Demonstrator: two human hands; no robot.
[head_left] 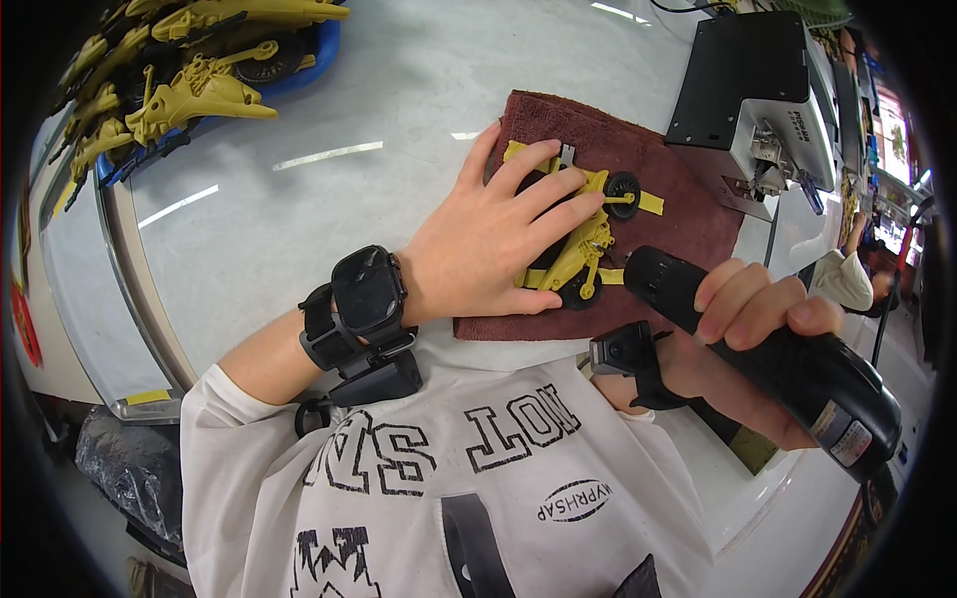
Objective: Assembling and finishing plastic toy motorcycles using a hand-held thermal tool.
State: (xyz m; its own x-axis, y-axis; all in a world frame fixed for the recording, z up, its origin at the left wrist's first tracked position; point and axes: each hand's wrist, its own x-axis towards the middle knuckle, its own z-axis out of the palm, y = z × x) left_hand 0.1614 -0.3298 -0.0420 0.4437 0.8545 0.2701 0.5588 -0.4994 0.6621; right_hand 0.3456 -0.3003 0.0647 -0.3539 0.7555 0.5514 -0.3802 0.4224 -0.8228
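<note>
A yellow toy motorcycle with black wheels lies on its side on a folded brown towel. My left hand rests over its left part, fingers spread across it and thumb at the near edge; the palm hides much of the toy. Yellow strips show beneath the hand and beside the far wheel. In my right hand is a black electric screwdriver, fingers wrapped round its body. Its tip points left, close to the toy's near wheel but apart from it. Straps with devices circle both wrists.
At the far left, a blue bin is heaped with more yellow toy motorcycle parts. A black-and-white screw feeder stands at the towel's far right corner. Another person's arm shows beyond the right side. A black plastic bag sits lower left.
</note>
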